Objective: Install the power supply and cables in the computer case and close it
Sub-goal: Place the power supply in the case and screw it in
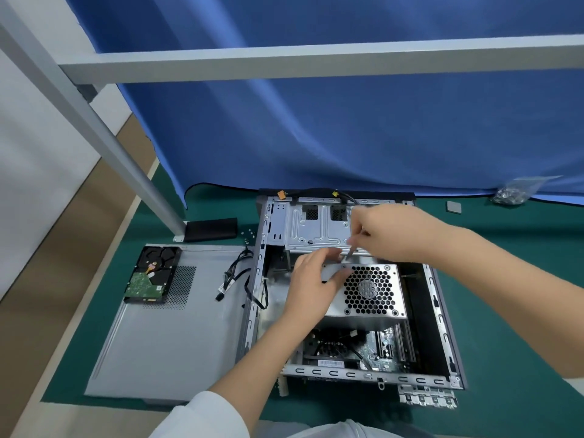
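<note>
Green mat under the open case; the power supply sits mid-case. Your left hand lies flat on it, and your right hand pinches a screwdriver. Slip and that screw drops into the motherboard.

No text, brand or number is legible. A white barcode sticker sits on the near inner edge of the case; its bars show but its characters are too small to read. The hard drive carries a green circuit board with no readable marking. A small white tag on the loose cable is blurred.
</note>
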